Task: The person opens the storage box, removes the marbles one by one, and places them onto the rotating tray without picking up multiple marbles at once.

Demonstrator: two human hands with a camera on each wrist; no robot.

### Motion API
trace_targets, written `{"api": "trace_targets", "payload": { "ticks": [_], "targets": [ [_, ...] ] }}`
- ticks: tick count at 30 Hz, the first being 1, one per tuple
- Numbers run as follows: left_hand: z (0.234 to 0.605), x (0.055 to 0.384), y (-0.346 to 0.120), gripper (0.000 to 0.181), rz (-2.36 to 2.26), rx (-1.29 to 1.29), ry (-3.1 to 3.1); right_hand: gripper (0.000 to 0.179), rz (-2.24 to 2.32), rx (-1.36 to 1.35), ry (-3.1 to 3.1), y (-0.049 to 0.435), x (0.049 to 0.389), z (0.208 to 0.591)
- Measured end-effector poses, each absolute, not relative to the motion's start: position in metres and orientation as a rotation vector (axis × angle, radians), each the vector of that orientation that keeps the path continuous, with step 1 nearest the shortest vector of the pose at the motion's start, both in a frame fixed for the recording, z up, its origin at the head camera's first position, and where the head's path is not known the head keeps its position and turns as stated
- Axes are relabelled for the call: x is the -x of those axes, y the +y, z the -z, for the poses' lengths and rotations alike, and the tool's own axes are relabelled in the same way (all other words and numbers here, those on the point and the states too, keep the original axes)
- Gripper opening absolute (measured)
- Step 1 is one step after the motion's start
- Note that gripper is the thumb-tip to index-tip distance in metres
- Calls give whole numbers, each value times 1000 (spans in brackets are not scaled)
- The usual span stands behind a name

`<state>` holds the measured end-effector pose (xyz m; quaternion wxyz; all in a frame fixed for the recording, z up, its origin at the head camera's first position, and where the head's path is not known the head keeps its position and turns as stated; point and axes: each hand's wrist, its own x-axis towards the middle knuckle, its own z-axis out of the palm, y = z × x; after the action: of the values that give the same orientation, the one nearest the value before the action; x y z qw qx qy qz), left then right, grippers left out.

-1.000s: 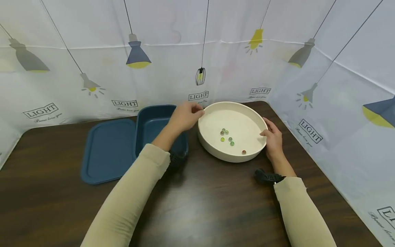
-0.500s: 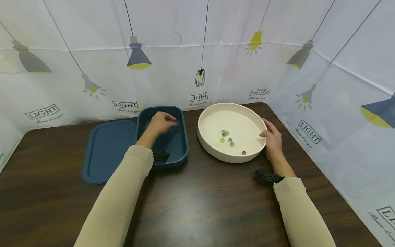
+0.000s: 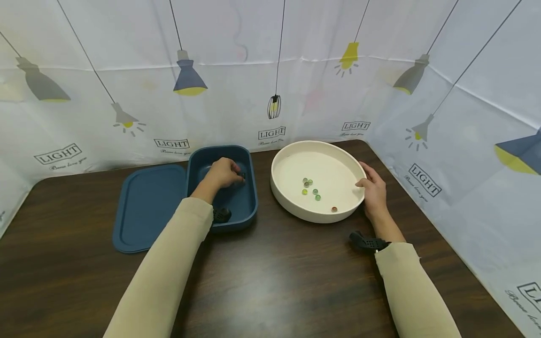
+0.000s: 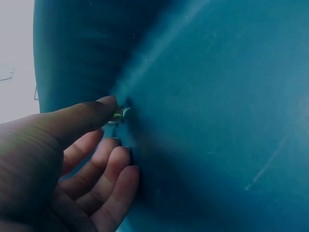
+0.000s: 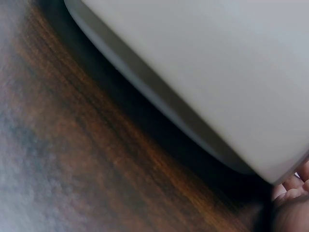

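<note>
My left hand (image 3: 224, 173) reaches down into a dark blue rectangular box (image 3: 255, 206). In the left wrist view, its thumb and fingertips pinch at a glass marble (image 4: 117, 116) with a yellow-green streak, close to the box's side wall; the fingertips partly cover it. To the right stands a round cream dish (image 3: 296, 159). My right hand (image 3: 373, 190) grips the dish's right rim, thumb inside and fingers outside. Several glass marbles lie on the dish's floor, mostly green, among them a yellow-green marble (image 3: 305, 192) and a reddish-brown marble (image 3: 334, 209) near the front.
A flat blue lid (image 3: 148, 206) lies on the dark wooden table (image 3: 270, 281), left of the box. Behind the table and along its right side hangs a white curtain (image 3: 236, 108) printed with lamps. Each wrist wears a black camera mount.
My left hand has moved left from the dish's rim into the box, then lowered its fingertips to a marble there. My right hand has stayed on the dish.
</note>
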<state>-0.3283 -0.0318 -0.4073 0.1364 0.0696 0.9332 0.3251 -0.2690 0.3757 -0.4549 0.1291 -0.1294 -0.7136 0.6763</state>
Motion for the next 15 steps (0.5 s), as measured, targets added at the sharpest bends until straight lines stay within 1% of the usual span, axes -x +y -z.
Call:
{"api": "trace_targets", "payload": {
  "ticks": [8, 15],
  "targets": [
    [411, 330, -27, 20, -907, -203, 2708, 71, -1959, 379, -2086, 375, 267, 456],
    [410, 331, -27, 18, -895, -226, 2727, 71, -1969, 356, -2068, 375, 267, 455]
  ]
}}
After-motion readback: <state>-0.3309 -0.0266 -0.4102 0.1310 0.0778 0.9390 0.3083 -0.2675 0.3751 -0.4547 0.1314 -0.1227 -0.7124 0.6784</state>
